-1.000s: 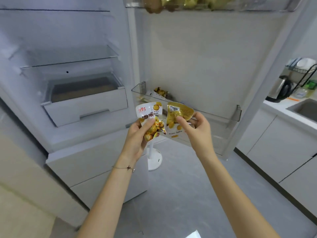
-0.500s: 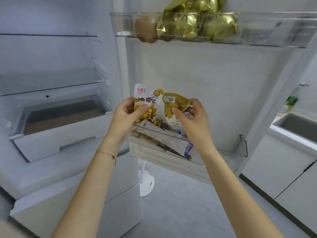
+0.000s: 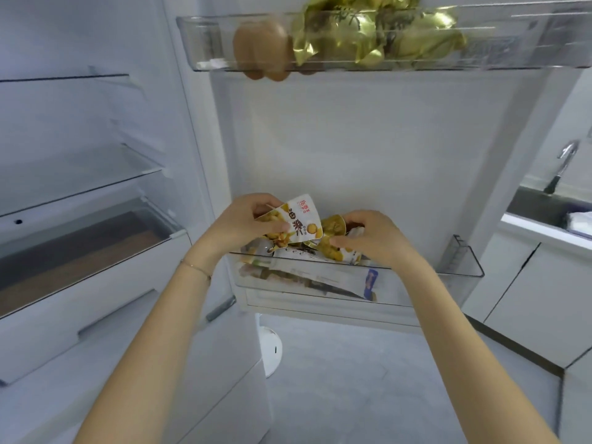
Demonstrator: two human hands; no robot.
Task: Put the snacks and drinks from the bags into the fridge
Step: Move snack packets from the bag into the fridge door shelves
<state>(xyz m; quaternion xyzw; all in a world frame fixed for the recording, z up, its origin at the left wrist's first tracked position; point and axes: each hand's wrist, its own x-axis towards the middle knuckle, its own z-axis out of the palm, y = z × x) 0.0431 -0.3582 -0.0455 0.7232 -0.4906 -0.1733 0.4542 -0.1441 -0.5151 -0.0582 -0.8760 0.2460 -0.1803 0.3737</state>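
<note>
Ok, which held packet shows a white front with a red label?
The white packet gripped by the left hand; the gold-topped packet in the right hand shows no red label.

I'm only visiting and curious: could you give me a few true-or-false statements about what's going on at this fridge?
1. The left hand grips a white snack packet. True.
2. The right hand is free. False: it pinches a yellow packet at the lower door bin.
3. The upper door bin holds nothing. False: gold foil packets lie in it.
4. The fridge door stands open. True.
5. A sink lies to the right. True.
</note>
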